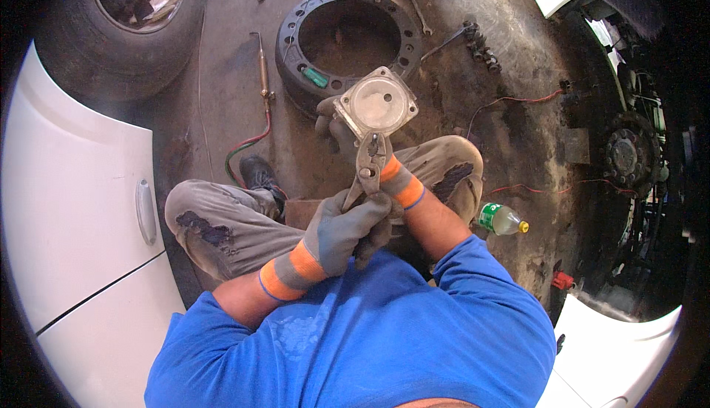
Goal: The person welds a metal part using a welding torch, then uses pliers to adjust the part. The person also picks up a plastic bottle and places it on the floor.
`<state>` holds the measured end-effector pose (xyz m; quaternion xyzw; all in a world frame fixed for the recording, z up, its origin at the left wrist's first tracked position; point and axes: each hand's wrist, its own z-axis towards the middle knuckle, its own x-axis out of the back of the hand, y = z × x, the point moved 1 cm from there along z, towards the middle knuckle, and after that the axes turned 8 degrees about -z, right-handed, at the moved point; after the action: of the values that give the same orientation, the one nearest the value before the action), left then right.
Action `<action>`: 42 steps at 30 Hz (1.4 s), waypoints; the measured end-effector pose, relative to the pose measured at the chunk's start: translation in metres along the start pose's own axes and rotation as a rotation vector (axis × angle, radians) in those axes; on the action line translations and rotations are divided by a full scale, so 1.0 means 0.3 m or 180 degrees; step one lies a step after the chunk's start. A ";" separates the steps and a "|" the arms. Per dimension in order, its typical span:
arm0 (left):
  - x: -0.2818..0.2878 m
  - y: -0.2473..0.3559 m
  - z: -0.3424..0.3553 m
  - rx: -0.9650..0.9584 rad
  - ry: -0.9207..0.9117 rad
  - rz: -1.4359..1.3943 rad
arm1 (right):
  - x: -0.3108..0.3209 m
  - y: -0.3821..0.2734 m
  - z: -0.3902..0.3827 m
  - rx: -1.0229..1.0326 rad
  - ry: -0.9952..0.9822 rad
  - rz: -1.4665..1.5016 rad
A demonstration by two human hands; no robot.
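Observation:
My left hand (340, 230), in a grey glove with an orange-striped cuff, is closed round the handles of metal slip-joint pliers (367, 167). The jaws meet the near corner of a squarish metal housing (380, 103) with a round recessed face and corner holes. Behind and under that housing is my right hand (336, 128), gloved the same way. Its fingers curl round the housing's left side, while its palm is mostly hidden by the pliers and the part.
A dark brake drum (287, 56) lies just beyond, a green-handled item (315, 76) on its rim. Left are a gas torch (263, 75) with hoses, a large tyre (118, 68) and a white vehicle panel (81, 193). A bottle (503, 219) lies right; a wrench (420, 14) lies beyond the drum.

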<state>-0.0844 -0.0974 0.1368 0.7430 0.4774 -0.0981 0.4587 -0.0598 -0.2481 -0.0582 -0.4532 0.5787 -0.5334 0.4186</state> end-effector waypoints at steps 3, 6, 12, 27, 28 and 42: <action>-0.014 0.001 0.005 -0.0038 -0.0005 0.0000 | -0.013 0.036 0.018 -0.0172 0.0173 0.0240; -0.019 -0.009 0.013 -0.0050 0.0040 -0.0022 | -0.008 0.026 0.015 -0.0114 0.0252 0.0219; 0.011 -0.013 0.030 -0.0035 -0.0132 -0.0253 | 0.037 -0.130 -0.087 0.0930 0.0428 -0.0817; 0.279 0.181 -0.051 -0.1005 0.1109 0.2572 | 0.101 -0.220 0.011 -0.0037 -0.0982 0.4616; 0.286 0.192 -0.044 -0.1967 0.0963 0.3168 | 0.098 -0.234 0.008 -0.0096 -0.0955 0.4501; 0.232 0.383 -0.075 -0.2813 0.0705 0.6498 | 0.092 -0.363 -0.054 0.0686 0.0211 -0.1891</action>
<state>0.0374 -0.0511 0.1762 0.5629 -0.3253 0.5696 0.5029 -0.0735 -0.2732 0.0515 -0.5378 0.3745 -0.7050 0.2710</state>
